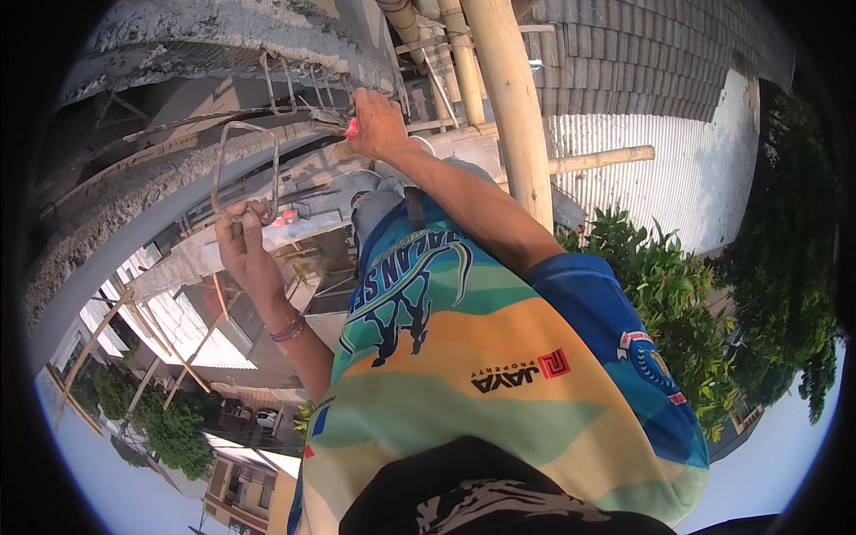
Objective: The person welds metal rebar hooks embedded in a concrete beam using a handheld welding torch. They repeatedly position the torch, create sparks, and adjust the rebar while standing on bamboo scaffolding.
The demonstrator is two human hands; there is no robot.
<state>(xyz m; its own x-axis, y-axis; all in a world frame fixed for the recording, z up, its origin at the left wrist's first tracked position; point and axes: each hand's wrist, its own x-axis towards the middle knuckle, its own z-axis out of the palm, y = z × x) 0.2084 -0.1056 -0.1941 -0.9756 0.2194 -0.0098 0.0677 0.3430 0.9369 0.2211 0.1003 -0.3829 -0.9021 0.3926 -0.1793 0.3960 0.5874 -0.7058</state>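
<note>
My left hand (252, 254) pinches the lower end of a bent steel stirrup (220, 169), a rectangular loop of thin rebar held upright. Farther up and to the right, my right hand (381, 127) is closed around a tool with a red grip (352, 130). Its dark metal end points left, toward the rebar; its exact kind is partly hidden by the fingers. Just beyond that hand, several bent stirrups (290, 87) stand along a long steel bar (192, 118) beside rough concrete.
Bamboo scaffold poles (510, 98) rise at the right of my right arm, with a shorter pole (602, 160) sticking out. A rough concrete edge (98, 192) runs along the left. Tiled roofing (642, 58), corrugated sheets (678, 169) and trees (633, 276) lie far below.
</note>
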